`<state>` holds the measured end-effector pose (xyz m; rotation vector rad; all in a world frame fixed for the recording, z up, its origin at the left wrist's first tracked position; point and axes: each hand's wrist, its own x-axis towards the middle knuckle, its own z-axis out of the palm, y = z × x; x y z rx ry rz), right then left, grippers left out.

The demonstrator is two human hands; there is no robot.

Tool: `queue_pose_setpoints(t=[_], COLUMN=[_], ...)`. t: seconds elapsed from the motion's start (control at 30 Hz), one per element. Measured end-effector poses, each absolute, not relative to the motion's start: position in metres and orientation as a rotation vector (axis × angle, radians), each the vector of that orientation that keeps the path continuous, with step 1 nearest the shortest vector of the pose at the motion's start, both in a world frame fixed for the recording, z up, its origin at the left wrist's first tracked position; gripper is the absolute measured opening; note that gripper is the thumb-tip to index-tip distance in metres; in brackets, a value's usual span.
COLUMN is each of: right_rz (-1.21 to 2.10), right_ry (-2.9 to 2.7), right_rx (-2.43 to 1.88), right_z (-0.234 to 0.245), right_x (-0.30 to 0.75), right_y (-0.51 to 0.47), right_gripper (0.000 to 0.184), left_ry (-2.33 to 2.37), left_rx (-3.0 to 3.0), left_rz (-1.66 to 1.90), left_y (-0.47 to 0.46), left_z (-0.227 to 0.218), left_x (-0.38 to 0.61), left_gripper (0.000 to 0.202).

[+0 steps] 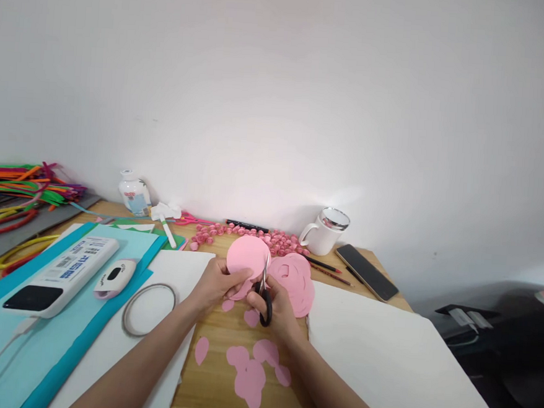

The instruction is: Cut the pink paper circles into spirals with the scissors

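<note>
Between thumb and fingers, my left hand pinches a round pink paper disc above the wooden table. My right hand is closed round the black handles of a pair of scissors. Their blades point up at the disc's right edge; I cannot tell whether they bite into it. Just behind my right hand lies a pile of pink paper discs. Nearer to me, several cut pink paper pieces lie scattered on the wood, some overlapping.
Small pink paper curls lie along the wall beside a white mug and a phone. White boards flank the work area. At left are a power bank, blue sheets, a tape ring and pipe cleaners.
</note>
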<state>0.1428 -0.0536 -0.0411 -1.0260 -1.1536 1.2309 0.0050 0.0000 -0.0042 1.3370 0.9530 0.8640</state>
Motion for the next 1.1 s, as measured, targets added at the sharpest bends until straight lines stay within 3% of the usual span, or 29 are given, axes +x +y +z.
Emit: queue_pose_setpoints(t=[0.27,0.8,1.1], right_rz=[1.213,1.283,1.270], right_ry=[-1.145,-1.061,-1.079], right_rx=[-0.981,-0.995,-1.068], right_z=[-0.035,-0.042,-0.043], right_x=[0.146,0.145,0.140], right_y=[-0.053,-0.053,-0.054], right_gripper=[0.034,0.026,0.025], left_ry=[0.960,0.967,0.891], left_rx=[1.420,1.325,1.216], left_rz=[0.826,0.923,0.927], left_y=[0.000,0.000,-0.001], left_z=[-0.008,0.003,-0.003], left_x=[0.003,0.006,0.008], left_gripper=[0.041,0.045,0.037])
